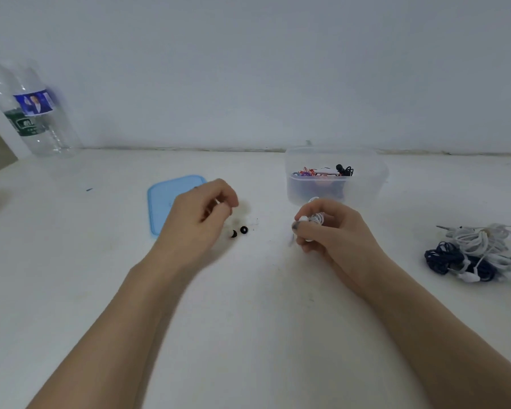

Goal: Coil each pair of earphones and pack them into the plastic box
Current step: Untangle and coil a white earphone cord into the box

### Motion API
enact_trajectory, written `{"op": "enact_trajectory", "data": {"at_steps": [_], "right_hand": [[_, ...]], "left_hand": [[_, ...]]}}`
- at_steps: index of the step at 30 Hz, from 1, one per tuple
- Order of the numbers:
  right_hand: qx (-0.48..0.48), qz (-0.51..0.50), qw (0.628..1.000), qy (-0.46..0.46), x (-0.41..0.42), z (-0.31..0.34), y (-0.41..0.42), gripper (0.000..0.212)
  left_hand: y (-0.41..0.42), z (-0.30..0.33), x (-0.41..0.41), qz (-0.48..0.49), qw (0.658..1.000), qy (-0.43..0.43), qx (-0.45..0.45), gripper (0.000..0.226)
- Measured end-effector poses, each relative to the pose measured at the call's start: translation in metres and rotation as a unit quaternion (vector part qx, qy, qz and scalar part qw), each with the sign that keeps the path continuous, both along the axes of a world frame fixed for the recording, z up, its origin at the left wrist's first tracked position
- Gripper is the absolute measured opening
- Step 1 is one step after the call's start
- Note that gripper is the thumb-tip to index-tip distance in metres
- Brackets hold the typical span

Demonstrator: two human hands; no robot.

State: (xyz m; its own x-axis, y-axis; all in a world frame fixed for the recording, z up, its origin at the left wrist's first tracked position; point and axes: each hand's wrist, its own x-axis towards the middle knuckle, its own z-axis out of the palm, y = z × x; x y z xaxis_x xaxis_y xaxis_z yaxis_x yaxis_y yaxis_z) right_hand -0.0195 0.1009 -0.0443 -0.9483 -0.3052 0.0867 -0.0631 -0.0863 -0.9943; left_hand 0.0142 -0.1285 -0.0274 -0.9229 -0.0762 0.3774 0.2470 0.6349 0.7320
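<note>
Your right hand (331, 228) grips white earphones (315, 219), wound up, just near the plastic box (334, 175). Your left hand (201, 216) is curled and blurry; I cannot tell what it holds. More earphones (478, 252) lie far right.

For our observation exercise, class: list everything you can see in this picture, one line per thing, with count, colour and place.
plastic box: one, clear, open, far side of the table right of centre, with coiled earphones inside
lid: one, light blue, flat on the table, partly behind the left hand
ear tips: two, black, on the table between the hands
earphone pile: one tangle, white and dark blue, right edge of the table
bottles: two, clear, far left by the wall
table: one, white
left hand: fingers curled, blurred
right hand: fingers grip white coiled earphones
</note>
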Motion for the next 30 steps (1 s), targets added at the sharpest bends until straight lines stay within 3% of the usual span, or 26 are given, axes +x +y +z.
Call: {"op": "enact_trajectory", "data": {"at_steps": [4,9,18,23,30], "right_hand": [[0.01,0.005,1.0,0.002,-0.001,-0.001,0.0,0.01],[0.014,0.006,1.0,-0.004,0.001,0.002,0.0,0.023],[-0.019,0.017,1.0,-0.018,0.002,0.004,0.001,0.023],[-0.019,0.019,0.999,-0.016,0.003,0.004,0.001,0.02],[-0.002,0.01,1.0,-0.005,0.004,0.006,-0.001,0.028]], "left_hand": [[-0.03,-0.008,0.006,0.026,0.988,-0.077,-0.129,0.01],[-0.05,-0.011,0.011,0.02,0.979,-0.133,-0.155,0.012],[-0.046,-0.01,0.012,-0.036,0.978,-0.121,-0.163,0.015],[-0.032,-0.007,0.013,-0.066,0.984,-0.073,-0.151,0.019],[0.002,-0.014,0.011,-0.119,0.985,-0.012,-0.128,0.008]]}}
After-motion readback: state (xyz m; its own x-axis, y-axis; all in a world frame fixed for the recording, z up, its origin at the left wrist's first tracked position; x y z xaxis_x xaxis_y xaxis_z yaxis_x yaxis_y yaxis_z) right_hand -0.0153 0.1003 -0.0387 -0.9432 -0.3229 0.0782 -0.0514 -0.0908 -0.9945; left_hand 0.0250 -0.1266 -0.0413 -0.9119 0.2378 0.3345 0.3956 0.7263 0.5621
